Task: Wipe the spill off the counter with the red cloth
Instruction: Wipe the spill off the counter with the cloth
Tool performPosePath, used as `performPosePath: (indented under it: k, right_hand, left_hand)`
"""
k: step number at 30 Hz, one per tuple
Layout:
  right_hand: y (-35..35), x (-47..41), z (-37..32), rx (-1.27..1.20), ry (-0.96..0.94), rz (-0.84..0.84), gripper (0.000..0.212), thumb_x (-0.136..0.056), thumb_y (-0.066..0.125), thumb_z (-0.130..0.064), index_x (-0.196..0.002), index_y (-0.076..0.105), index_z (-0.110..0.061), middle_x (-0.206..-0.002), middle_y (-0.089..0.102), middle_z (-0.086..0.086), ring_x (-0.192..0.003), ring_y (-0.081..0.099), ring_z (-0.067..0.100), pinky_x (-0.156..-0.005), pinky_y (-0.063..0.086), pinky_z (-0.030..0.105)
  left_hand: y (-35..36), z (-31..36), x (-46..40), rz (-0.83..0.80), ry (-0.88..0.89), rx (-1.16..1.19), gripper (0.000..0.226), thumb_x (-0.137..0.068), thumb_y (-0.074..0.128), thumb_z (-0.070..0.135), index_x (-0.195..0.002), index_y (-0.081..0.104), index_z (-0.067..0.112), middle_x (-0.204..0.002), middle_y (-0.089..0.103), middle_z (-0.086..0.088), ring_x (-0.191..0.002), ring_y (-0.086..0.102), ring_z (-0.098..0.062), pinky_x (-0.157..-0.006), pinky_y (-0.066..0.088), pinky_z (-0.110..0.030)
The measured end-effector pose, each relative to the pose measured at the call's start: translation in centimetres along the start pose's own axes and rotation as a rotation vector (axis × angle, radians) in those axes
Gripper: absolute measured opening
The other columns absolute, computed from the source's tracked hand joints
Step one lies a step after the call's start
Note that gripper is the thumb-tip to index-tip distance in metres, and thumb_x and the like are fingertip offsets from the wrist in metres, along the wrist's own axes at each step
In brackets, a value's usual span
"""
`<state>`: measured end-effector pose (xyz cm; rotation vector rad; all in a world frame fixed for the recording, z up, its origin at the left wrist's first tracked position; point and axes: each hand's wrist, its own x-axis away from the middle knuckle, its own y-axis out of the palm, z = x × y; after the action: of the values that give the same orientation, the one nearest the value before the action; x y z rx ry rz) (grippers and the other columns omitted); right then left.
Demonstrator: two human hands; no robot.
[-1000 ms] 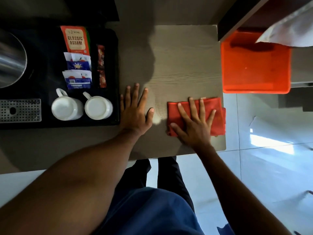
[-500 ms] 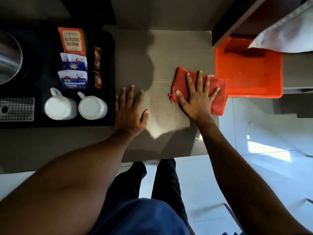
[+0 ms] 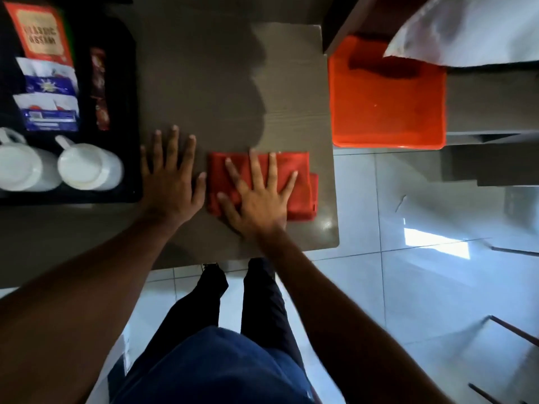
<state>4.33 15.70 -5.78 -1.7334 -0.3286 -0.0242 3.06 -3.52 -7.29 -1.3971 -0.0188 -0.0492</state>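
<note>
The folded red cloth (image 3: 300,176) lies on the grey wood-grain counter (image 3: 221,91), near its front right corner. My right hand (image 3: 258,196) presses flat on the cloth with fingers spread, covering its left and middle part. Flat on the bare counter just left of the cloth rests my left hand (image 3: 169,182), fingers apart, its thumb close to the cloth's left edge. I cannot make out a spill on the dim surface.
A black tray (image 3: 128,112) on the left holds two white cups (image 3: 87,167), tea packets (image 3: 40,33) and sachets. An orange bin (image 3: 388,106) stands beyond the counter's right edge, white plastic above it. Tiled floor and my legs lie below.
My right hand slid the red cloth from the far right of the counter back toward me and to the left, beside my left hand. The left hand stayed in place.
</note>
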Motion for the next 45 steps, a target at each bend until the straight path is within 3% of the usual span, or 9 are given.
performPosePath:
  k: [6,11,17,30,35,38,40,43,45]
  right_hand:
    - [-2.9,-7.6,7.1,0.018,0.075,-0.015,0.069,-0.095,0.030,-0.072,-0.159,0.021,-0.048,-0.173,0.016,-0.002,-0.160,0.009,0.035,-0.121,0.004,0.073]
    - [-1.2,1.3,8.1,0.049,0.220,0.025,0.068,-0.097,0.032,-0.068,-0.160,0.025,-0.043,-0.172,0.022,0.004,-0.158,0.016,0.039,-0.117,0.014,0.075]
    - [1.4,8.2,2.5,0.034,0.178,-0.074,0.072,-0.094,0.038,-0.071,-0.159,0.028,-0.041,-0.170,0.024,0.009,-0.157,0.016,0.046,-0.114,0.008,0.080]
    - [-2.3,-14.6,1.8,0.036,-0.049,0.045,0.067,-0.094,0.032,-0.071,-0.156,0.033,-0.046,-0.170,0.025,0.007,-0.156,0.019,0.045,-0.114,0.006,0.080]
    - [-5.1,-18.4,1.8,0.037,-0.064,-0.084,0.070,-0.097,0.029,-0.070,-0.160,0.022,-0.042,-0.174,0.006,0.009,-0.159,0.003,0.044,-0.114,0.000,0.080]
    - [-6.7,-14.9,3.6,0.045,-0.127,-0.111,0.064,-0.099,0.043,-0.057,-0.159,0.032,-0.036,-0.172,0.018,0.008,-0.157,0.016,0.042,-0.119,0.011,0.075]
    - [-7.0,-14.0,3.9,0.127,-0.178,-0.261,0.066,-0.101,0.044,-0.048,-0.162,0.023,-0.034,-0.174,0.011,0.003,-0.159,0.012,0.037,-0.121,0.016,0.071]
    - [-8.1,-14.6,3.2,0.206,-0.201,-0.412,0.062,-0.108,0.036,-0.032,-0.165,0.011,-0.028,-0.174,0.000,0.006,-0.159,0.003,0.042,-0.121,0.015,0.071]
    - [-9.2,-15.1,2.5,0.218,-0.211,-0.431,0.055,-0.109,0.029,-0.021,-0.163,0.017,-0.023,-0.173,0.010,0.012,-0.157,0.014,0.045,-0.118,0.025,0.069]
  left_hand:
    - [-0.4,-0.4,0.0,-0.026,-0.012,-0.012,0.072,-0.099,0.039,0.051,-0.162,0.023,0.020,-0.171,0.017,-0.015,-0.156,0.013,-0.041,-0.125,0.010,-0.058]
    - [-0.1,-0.2,0.7,-0.016,-0.011,-0.036,0.074,-0.098,0.043,0.053,-0.162,0.025,0.021,-0.171,0.019,-0.013,-0.157,0.016,-0.039,-0.125,0.014,-0.056]
    - [-0.3,-0.2,0.9,0.034,-0.018,0.015,0.072,-0.097,0.045,0.051,-0.160,0.030,0.020,-0.170,0.022,-0.011,-0.157,0.016,-0.036,-0.125,0.015,-0.056]
    - [-0.7,-0.2,0.3,-0.079,-0.052,0.136,0.076,-0.091,0.048,0.054,-0.158,0.036,0.019,-0.169,0.025,-0.014,-0.156,0.019,-0.039,-0.124,0.016,-0.055]
    - [-2.4,0.0,0.2,-0.141,-0.077,0.210,0.078,-0.087,0.051,0.053,-0.156,0.040,0.020,-0.169,0.025,-0.010,-0.156,0.021,-0.037,-0.124,0.018,-0.055]
    - [-3.3,0.3,0.1,-0.173,-0.080,0.212,0.078,-0.087,0.049,0.054,-0.157,0.040,0.021,-0.168,0.026,-0.009,-0.156,0.022,-0.035,-0.123,0.022,-0.057]
    - [-3.6,0.4,0.1,-0.190,-0.085,0.194,0.076,-0.089,0.046,0.054,-0.156,0.041,0.019,-0.167,0.030,-0.011,-0.154,0.027,-0.037,-0.121,0.025,-0.058]
    - [-5.1,1.6,-0.7,-0.232,-0.099,0.139,0.078,-0.087,0.042,0.055,-0.153,0.045,0.015,-0.164,0.036,-0.014,-0.150,0.036,-0.039,-0.116,0.032,-0.061]
    - [-6.7,2.5,-2.0,-0.208,-0.097,0.101,0.079,-0.086,0.042,0.055,-0.152,0.046,0.013,-0.161,0.040,-0.015,-0.147,0.041,-0.039,-0.112,0.037,-0.063]
